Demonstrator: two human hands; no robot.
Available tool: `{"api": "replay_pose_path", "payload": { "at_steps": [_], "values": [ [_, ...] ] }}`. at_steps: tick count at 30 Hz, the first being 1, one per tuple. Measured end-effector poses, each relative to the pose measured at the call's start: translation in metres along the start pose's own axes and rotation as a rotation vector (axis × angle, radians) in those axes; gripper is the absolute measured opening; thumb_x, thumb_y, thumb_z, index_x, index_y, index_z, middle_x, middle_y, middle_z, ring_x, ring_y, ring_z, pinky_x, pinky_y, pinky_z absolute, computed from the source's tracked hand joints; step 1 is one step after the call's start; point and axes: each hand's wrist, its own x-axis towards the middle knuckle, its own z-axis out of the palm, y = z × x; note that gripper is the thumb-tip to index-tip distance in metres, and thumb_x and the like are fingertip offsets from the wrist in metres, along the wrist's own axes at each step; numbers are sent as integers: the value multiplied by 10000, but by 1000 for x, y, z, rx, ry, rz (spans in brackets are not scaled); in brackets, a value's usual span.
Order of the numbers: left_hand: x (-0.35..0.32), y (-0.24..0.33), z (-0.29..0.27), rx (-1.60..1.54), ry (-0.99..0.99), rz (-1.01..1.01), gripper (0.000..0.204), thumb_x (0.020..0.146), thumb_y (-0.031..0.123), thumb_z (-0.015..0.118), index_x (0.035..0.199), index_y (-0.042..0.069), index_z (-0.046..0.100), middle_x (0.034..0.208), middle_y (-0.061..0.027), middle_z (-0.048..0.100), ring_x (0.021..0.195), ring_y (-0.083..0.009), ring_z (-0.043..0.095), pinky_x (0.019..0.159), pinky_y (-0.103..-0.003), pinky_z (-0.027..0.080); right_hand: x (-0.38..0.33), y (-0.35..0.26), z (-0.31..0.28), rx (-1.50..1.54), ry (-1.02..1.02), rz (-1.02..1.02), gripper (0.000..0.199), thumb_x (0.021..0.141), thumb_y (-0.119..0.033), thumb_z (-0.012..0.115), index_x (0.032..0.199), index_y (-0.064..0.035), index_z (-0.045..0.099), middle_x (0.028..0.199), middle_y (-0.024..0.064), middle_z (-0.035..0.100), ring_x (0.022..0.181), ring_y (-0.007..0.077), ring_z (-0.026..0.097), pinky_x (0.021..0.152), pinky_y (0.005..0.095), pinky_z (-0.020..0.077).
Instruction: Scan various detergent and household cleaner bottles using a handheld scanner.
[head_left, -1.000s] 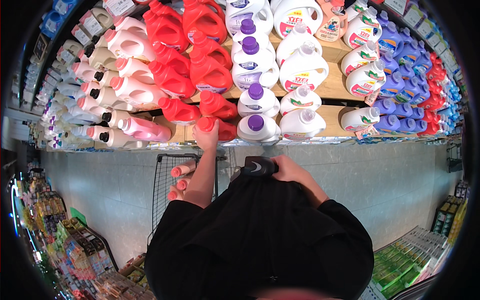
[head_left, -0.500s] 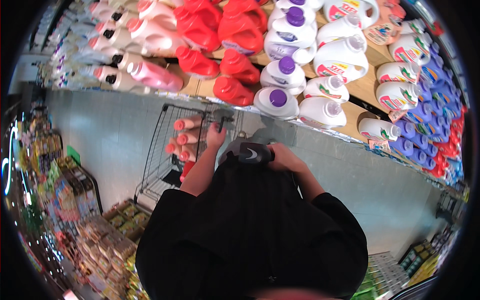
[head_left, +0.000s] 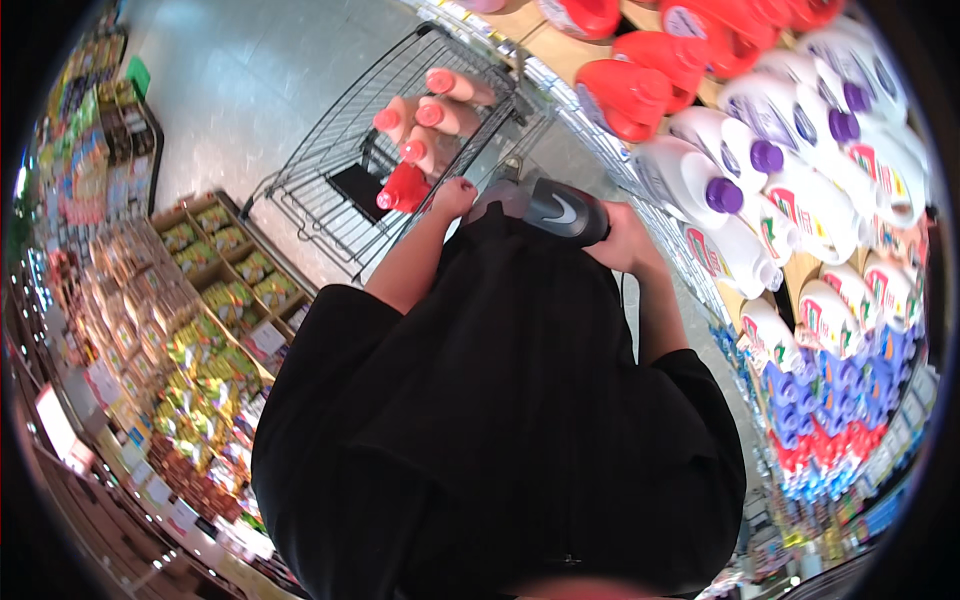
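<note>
My left hand (head_left: 456, 197) is at the near side rim of a wire shopping cart (head_left: 330, 120), its fingers curled; what they close on, if anything, is hidden. Inside the cart, several pale pink bottles with coral caps (head_left: 428, 112) stand grouped beside a red bottle (head_left: 403, 188). My right hand (head_left: 626, 240) grips the end of a dark grey and black object (head_left: 565, 210) with a white curved mark, close against my belly. Its kind is unclear, and most of that hand's fingers are behind it.
To the right, a shelf of red jugs (head_left: 630, 95) and white jugs with purple caps (head_left: 680, 170) runs along the aisle. Cartons of packets (head_left: 230, 255) and piled bagged goods (head_left: 140, 285) stand on the left. Grey floor (head_left: 215, 90) shows beyond the cart.
The view has turned, swinging the shelf to the right and the cart upward. My left hand has gone from a black grip at the cart's corner to its side rim. The right hand keeps its hold.
</note>
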Motion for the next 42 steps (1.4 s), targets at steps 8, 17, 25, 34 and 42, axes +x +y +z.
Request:
{"api": "replay_pose_path", "payload": {
  "at_steps": [8, 17, 25, 34, 42],
  "values": [
    [-5, -65, -31, -559, 161, -120, 251, 849, 254, 633, 983, 78, 753, 895, -159, 747, 871, -347, 723, 810, -422, 565, 79, -42, 37, -171, -163, 88, 387, 728, -107, 764, 1097, -24, 684, 867, 149, 707, 787, 205, 671, 773, 341, 521],
    [-22, -250, 4, -624, 305, -696, 465, 785, 322, 760, 1078, -35, 709, 993, -193, 745, 951, -322, 718, 870, -399, 537, 134, -81, 80, -109, -257, 170, 352, 716, -109, 773, 1040, 1, 691, 834, 132, 701, 776, 189, 654, 768, 327, 514],
    [22, -207, -17, -948, -32, -576, 716, 758, 182, 848, 1385, 150, 502, 1297, -26, 609, 1192, -245, 568, 888, -476, 503, 143, -62, 100, -288, -261, 480, 379, 672, -83, 753, 1035, 2, 684, 861, 165, 696, 793, 265, 672, 774, 350, 512],
    [31, -230, 1, -1211, -136, -539, 760, 678, 191, 910, 1335, 157, 530, 1274, 17, 629, 1202, -195, 540, 897, -447, 428, 161, -55, 109, -281, -422, 379, 425, 664, -47, 741, 1085, -24, 689, 920, 181, 699, 861, 322, 682, 813, 357, 521],
    [59, -189, -51, -1430, 269, -631, 546, 782, 323, 874, 1188, 48, 635, 1033, -44, 681, 827, -144, 618, 702, -292, 467, 152, -70, 98, -193, -324, 326, 407, 683, -83, 750, 1083, -35, 697, 931, 170, 705, 885, 306, 693, 825, 350, 519]
  ]
}}
